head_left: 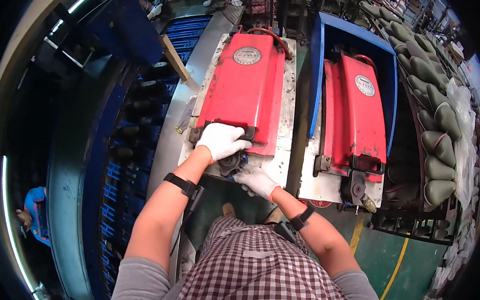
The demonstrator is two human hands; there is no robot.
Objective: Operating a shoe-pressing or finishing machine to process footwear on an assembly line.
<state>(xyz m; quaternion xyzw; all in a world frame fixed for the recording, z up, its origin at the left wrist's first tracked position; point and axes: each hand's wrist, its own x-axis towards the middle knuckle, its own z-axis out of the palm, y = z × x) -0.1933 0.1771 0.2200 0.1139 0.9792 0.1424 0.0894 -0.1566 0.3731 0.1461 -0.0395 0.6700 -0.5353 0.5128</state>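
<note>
Apron [261, 270]; left hand [222, 141] on machine [243, 90]; box [354, 34] around another [356, 121].

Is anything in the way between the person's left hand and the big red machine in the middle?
Nothing visible. The left hand is right at the front of the red machine, by its black handle. The right hand is lower down, not between them.

red cover [236, 90]: glossy, smooth | gloves [222, 141]: matt cloth | beam [174, 58]: wood
</note>
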